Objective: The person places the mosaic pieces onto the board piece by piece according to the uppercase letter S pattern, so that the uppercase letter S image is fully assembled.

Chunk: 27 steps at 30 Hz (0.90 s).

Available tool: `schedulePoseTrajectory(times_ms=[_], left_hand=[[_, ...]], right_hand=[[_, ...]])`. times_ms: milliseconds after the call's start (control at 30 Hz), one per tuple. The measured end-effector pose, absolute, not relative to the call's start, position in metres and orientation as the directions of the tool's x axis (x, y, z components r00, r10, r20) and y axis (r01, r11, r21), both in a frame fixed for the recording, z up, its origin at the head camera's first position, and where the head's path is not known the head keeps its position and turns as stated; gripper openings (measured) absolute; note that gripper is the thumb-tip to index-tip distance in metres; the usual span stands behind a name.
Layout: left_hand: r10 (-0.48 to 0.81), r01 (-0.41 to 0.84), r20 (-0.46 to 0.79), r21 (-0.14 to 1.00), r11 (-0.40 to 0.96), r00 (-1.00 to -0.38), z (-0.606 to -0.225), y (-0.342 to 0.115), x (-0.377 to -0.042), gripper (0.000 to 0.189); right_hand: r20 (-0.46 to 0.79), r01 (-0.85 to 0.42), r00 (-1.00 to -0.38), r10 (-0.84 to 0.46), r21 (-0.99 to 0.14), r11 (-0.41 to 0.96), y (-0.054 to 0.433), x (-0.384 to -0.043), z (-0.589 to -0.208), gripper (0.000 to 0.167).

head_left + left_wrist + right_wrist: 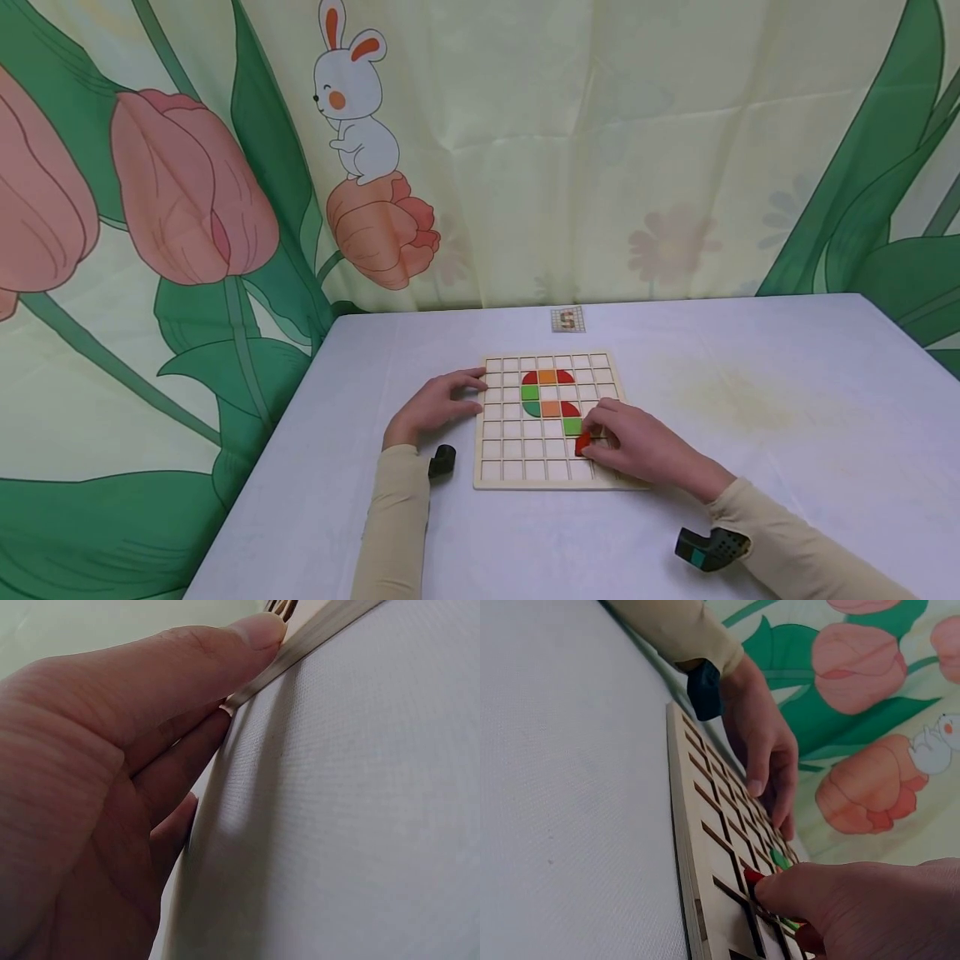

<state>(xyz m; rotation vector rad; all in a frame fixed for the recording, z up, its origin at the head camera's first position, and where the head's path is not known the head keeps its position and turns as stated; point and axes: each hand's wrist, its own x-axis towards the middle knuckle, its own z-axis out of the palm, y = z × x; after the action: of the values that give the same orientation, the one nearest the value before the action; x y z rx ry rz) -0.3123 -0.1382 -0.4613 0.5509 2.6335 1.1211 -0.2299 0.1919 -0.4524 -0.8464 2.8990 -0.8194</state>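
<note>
A square wooden grid board (555, 484) lies on the table. My right hand (637, 442) pinches a red tile (582, 445) between thumb and fingers, low over the board's right half. In the right wrist view the red tile (753, 875) shows at the thumb tip, beside a grid cell. Just above it sits a light green square tile (572, 426). Other set tiles include an orange square (551, 408), a red quarter-round (570, 409) and a dark green quarter-round (532, 408). My left hand (437, 406) touches the board's left edge, thumb and fingers extended.
A small card (567, 319) with a coloured grid pattern lies at the table's far edge. Behind the white-covered table (750, 467) hangs a curtain (517, 167) printed with tulips and a rabbit. Each wrist wears a black camera (712, 549).
</note>
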Motion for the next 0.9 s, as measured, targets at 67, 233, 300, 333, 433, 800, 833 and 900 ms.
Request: schedulePoseTrajectory(times_ms=[67,233,300,333,433,800,833,900], left_hand=[[0.426,0.254,-0.058,0.728,0.637,-0.903,-0.4610,-0.1383,-0.3122,0.032],[0.431,0.262,-0.056,0.722,0.641,-0.900,-0.4605,-0.1383,-0.3117,0.033],[0.427,0.256,-0.062,0.720,0.645,-0.902,-0.4602,-0.1381,-0.3115,0.033],[0.425,0.253,-0.063,0.723,0.643,-0.903,-0.4601,-0.1379,-0.3113,0.034],[0.410,0.229,-0.075,0.733,0.641,-0.909,-0.4600,-0.1374,-0.3112,0.034],[0.400,0.211,-0.082,0.743,0.635,-0.913,-0.4611,-0.1373,-0.3123,0.035],[0.399,0.212,-0.081,0.742,0.636,-0.913,-0.4610,-0.1374,-0.3123,0.035],[0.400,0.214,-0.080,0.741,0.636,-0.913,-0.4604,-0.1379,-0.3120,0.035]], right_hand=[[0.132,-0.505,-0.851,-0.508,-0.470,0.724,0.1919,-0.2297,-0.4525,0.017],[0.140,-0.519,-0.846,-0.515,-0.445,0.730,0.1904,-0.2290,-0.4531,0.017],[0.135,-0.521,-0.843,-0.521,-0.446,0.728,0.1896,-0.2288,-0.4524,0.016],[0.135,-0.526,-0.839,-0.527,-0.447,0.724,0.1893,-0.2287,-0.4519,0.015],[0.139,-0.552,-0.820,-0.555,-0.449,0.703,0.1888,-0.2287,-0.4502,0.013],[0.179,-0.600,-0.785,-0.593,-0.457,0.657,0.1856,-0.2285,-0.4508,0.014],[0.177,-0.597,-0.787,-0.591,-0.462,0.657,0.1849,-0.2281,-0.4511,0.014],[0.180,-0.595,-0.789,-0.588,-0.464,0.656,0.1838,-0.2274,-0.4519,0.014]])
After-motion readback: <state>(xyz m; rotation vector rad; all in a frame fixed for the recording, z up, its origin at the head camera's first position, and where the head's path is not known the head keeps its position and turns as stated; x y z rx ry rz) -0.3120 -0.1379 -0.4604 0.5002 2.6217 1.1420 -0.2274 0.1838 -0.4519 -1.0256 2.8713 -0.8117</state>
